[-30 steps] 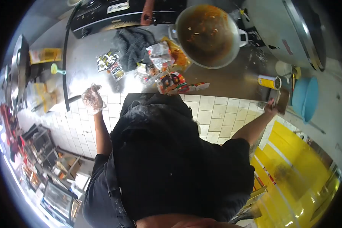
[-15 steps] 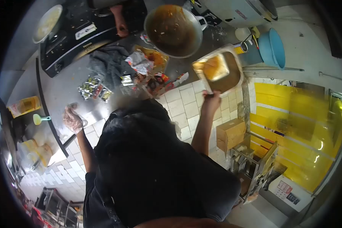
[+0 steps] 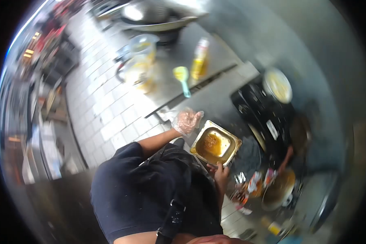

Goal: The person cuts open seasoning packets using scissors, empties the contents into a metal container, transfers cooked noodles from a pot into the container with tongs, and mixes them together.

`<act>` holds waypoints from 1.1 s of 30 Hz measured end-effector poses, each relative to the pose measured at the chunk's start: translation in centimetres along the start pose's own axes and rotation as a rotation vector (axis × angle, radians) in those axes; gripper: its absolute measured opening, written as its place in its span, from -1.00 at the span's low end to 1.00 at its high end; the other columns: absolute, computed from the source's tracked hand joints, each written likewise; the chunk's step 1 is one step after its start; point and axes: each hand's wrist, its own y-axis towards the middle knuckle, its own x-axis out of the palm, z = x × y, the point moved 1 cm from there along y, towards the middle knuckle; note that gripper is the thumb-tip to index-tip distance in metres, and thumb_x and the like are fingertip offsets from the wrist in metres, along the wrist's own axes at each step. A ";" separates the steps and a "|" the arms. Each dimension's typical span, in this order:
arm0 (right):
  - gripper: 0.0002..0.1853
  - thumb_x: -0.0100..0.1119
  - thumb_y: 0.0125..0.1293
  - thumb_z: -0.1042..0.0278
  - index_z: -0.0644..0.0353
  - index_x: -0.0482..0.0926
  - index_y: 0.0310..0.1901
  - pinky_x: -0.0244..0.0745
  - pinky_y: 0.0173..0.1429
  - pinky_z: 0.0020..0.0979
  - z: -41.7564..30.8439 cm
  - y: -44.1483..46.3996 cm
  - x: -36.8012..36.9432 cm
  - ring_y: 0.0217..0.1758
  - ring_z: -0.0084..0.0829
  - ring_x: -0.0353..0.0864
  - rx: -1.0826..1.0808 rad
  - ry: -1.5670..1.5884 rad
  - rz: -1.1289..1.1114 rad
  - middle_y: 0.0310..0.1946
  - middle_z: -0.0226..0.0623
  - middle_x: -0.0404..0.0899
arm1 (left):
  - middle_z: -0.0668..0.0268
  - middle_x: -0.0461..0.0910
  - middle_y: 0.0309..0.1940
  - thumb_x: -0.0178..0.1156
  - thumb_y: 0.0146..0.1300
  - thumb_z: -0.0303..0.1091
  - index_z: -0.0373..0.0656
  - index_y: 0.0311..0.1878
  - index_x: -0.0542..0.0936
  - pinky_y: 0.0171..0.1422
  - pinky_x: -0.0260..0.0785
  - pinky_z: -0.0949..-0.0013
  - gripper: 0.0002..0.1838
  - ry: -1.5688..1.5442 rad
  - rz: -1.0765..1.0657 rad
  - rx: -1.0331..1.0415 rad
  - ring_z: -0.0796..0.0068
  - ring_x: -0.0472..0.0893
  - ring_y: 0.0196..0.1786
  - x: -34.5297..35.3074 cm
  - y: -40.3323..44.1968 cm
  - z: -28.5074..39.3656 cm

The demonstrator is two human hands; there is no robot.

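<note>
My right hand [image 3: 220, 172] grips the near rim of a rectangular metal food pan [image 3: 224, 131]. Orange-brown sauce [image 3: 211, 143] coats the bottom of the pan. My left hand [image 3: 187, 121], in a clear plastic glove, is just left of the pan and apart from it. Its fingers are loosely bent, and I see nothing in them. A dark grey cloth [image 3: 249, 156] lies on the counter to the right of the pan.
A green-handled scoop [image 3: 183, 80], a yellow-labelled bottle [image 3: 199, 59] and plastic jugs [image 3: 143, 46] stand on the far table. To the right are a black stove [image 3: 259, 112], a white bowl [image 3: 277, 85], torn packets [image 3: 255, 181] and a sauce-stained pot [image 3: 278, 191].
My body and view have turned left. The pan, held in my right hand throughout, has come over beside my gloved left hand. The pot and stove now appear at the right.
</note>
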 end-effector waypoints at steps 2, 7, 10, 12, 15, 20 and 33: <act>-0.66 0.08 0.41 0.30 0.34 0.39 0.09 0.55 -0.43 -0.43 0.5 1.8 0.5 -0.33 -0.13 0.76 0.049 -0.029 -0.115 -0.15 -0.09 0.61 | 0.12 0.58 -0.55 -0.05 0.45 -0.02 -0.08 -0.39 0.65 -0.28 0.39 0.06 -0.56 -1.380 -0.835 -0.678 0.03 0.56 -0.44 -3.0 3.5 -6.3; -0.51 0.12 0.42 0.15 0.16 0.23 0.25 0.51 -0.38 -0.38 0.9 3.4 0.3 -0.26 -0.05 0.75 0.166 0.094 -0.170 0.01 -0.15 0.54 | 0.22 0.61 -0.40 -0.11 0.50 -0.16 -0.11 0.00 0.50 -0.48 0.32 0.17 -0.72 -0.977 -0.663 -0.508 0.29 0.54 -0.50 -6.2 -12.1 -10.5; -0.42 0.13 0.41 0.00 0.12 0.19 0.28 0.52 -0.35 -0.37 0.6 4.0 -0.7 -0.27 -0.10 0.74 0.174 0.086 -0.197 0.01 -0.14 0.55 | 0.10 0.63 -0.40 -0.13 0.47 -0.11 -0.12 -0.13 0.59 -0.23 0.34 -0.09 -0.64 -1.026 -1.327 -0.926 -0.03 0.57 -0.39 -14.0 -20.7 -14.1; -0.33 0.08 0.41 -0.13 0.12 0.12 0.33 0.55 -0.32 -0.35 -1.2 4.5 -0.8 -0.35 -0.18 0.73 0.252 0.013 -0.311 0.00 -0.04 0.54 | -0.11 0.59 -0.25 -0.16 0.47 0.01 -0.19 0.00 0.51 -0.08 0.36 -0.03 -0.55 -0.981 -1.577 -0.639 -0.12 0.56 -0.19 -21.4 -31.6 -15.1; -0.21 0.12 0.38 -0.14 0.39 0.04 0.28 0.34 0.19 -0.05 -5.0 2.9 -1.2 0.08 0.08 0.48 -0.429 -0.773 0.057 0.08 0.24 0.38 | -0.07 0.59 -0.07 -0.20 0.40 0.25 -0.24 -0.05 0.58 0.11 0.38 0.08 -0.33 -0.374 -2.380 -1.699 -0.06 0.57 -0.06 -33.1 -40.5 -17.2; -0.17 0.39 0.21 0.00 0.21 0.08 0.29 0.39 -0.27 -0.15 -10.1 1.9 -0.8 -0.44 -0.23 0.40 -0.923 -0.935 0.550 -0.40 -0.31 0.34 | 0.06 0.58 -0.27 -0.20 0.37 0.32 -0.18 -0.21 0.60 -0.03 0.37 0.15 -0.31 -0.007 -1.866 -2.595 0.10 0.56 -0.21 -43.5 -42.9 -18.2; -0.41 0.39 0.06 0.48 0.13 0.32 0.13 0.36 -0.44 -0.36 -9.7 -10.8 50.0 -0.52 -0.34 0.39 -1.886 -0.600 -0.473 -0.26 -0.20 0.52 | 0.25 0.65 -0.53 -0.30 0.29 0.51 -0.18 -0.53 0.66 -0.16 0.42 0.30 -0.09 -0.696 -1.244 -2.542 0.42 0.62 -0.37 0.2 -61.5 -35.3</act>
